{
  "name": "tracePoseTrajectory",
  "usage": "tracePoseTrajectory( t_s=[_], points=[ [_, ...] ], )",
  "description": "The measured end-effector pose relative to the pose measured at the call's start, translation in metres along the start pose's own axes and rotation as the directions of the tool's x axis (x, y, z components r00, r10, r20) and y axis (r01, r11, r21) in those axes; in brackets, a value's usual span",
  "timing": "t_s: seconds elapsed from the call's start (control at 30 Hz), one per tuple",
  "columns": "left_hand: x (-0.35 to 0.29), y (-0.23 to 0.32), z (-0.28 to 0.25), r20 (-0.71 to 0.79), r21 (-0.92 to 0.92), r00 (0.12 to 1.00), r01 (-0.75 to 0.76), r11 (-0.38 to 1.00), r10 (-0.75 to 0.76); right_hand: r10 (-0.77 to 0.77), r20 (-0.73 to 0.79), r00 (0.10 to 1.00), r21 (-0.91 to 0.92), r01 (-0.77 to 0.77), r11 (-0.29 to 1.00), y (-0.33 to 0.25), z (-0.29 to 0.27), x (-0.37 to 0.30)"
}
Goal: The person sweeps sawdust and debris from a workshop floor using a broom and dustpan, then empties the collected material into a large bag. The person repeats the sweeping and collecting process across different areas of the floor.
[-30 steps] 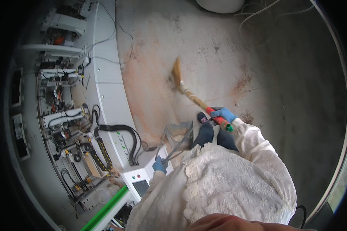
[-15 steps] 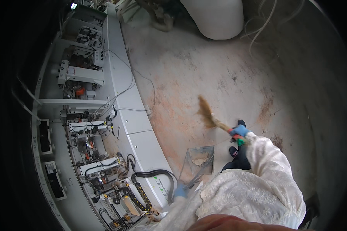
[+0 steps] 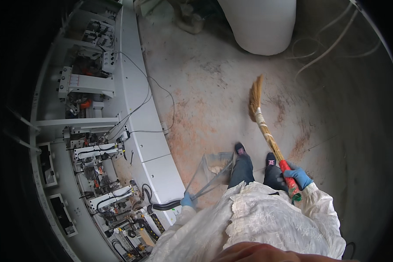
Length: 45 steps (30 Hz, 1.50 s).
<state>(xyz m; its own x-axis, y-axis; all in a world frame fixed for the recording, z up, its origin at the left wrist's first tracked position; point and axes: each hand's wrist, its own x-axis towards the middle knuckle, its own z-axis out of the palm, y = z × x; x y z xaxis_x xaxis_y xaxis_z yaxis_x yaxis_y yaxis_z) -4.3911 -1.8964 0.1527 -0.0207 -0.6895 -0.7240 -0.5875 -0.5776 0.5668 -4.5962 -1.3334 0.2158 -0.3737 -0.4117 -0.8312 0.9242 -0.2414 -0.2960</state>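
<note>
A blue-gloved right hand, my right hand, is closed around the red-wrapped grip of a straw broom. The broom's bristles point away from me, toward the far side of the floor. Down at the left, my left hand, also in a blue glove, grips the long thin handle of a grey dustpan. Some pale debris lies inside the pan, which is beside my left leg. Its lower part is partly hidden by the handle bars and my sleeve.
Along the left runs a long white machine with exposed mechanisms and a black hose. A loose cable loops over its edge onto the floor. Reddish dust streaks the concrete. A large white rounded object stands ahead, with pale hoses beside it.
My right hand has moved right and back toward me; the broom has swung from pointing left to pointing ahead. My left hand and the dustpan have shifted left and slightly forward. My feet have moved.
</note>
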Motion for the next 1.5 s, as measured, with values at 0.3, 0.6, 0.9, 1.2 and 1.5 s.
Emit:
tracePoseTrajectory(
  t_s=[0.3, 0.6, 0.9, 1.2, 1.5],
  points=[
    [0.107, 0.139, 0.099, 0.178, 0.106, 0.966, 0.171, 0.979, -0.188, -0.168, -0.255, 0.952, -0.612, -0.024, 0.791, -0.07, 0.114, 0.162],
    [0.175, 0.231, 0.176, 0.205, 0.182, 0.97, 0.095, 0.979, -0.133, -0.142, -0.056, 0.988, -0.432, 0.105, 0.896, -0.204, 0.241, 0.332],
    [0.171, 0.269, 0.22, 0.192, 0.333, 0.978, 0.013, 0.943, -0.081, -0.164, -0.141, 0.976, -0.228, 0.13, 0.965, -0.327, 0.317, 0.536],
    [0.157, 0.279, 0.259, 0.346, 0.389, 0.933, -0.042, 0.92, -0.104, -0.122, -0.39, 0.913, -0.147, 0.069, 0.987, -0.246, 0.131, 0.392],
    [0.102, 0.251, 0.329, 0.443, 0.525, 0.886, -0.133, 0.841, -0.136, -0.198, -0.682, 0.704, -0.11, 0.169, 0.979, -0.06, -0.063, 0.202]
  ],
)
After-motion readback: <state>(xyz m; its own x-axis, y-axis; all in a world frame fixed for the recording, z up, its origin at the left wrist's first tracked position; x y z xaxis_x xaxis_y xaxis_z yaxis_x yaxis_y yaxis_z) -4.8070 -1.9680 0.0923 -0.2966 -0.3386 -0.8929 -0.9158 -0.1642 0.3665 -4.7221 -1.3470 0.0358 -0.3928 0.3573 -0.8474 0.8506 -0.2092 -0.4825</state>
